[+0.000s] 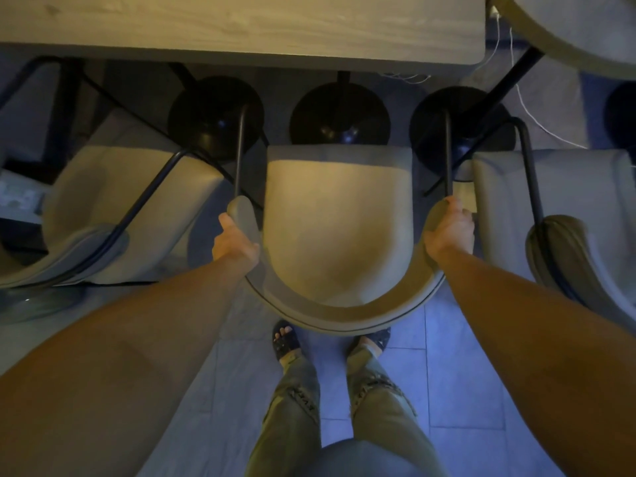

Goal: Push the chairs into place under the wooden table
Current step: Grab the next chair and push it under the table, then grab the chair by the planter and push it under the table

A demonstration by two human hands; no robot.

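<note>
A grey padded chair point(335, 222) with a curved backrest stands right in front of me, its seat front a little short of the wooden table point(241, 25) edge. My left hand point(234, 241) grips the backrest's left end. On the right end, my right hand point(449, 230) holds the curved rim, fingers curled over it. A second grey chair point(113, 208) stands at the left, turned at an angle. At the right, a third chair point(568, 201) faces the table.
Three black round pedestal bases point(339, 111) sit on the floor below the table edge. A white cable point(526, 98) trails over the floor at the right. Another chair's back point(585, 39) shows at the top right. My sandalled feet point(285, 342) stand on grey tiles behind the chair.
</note>
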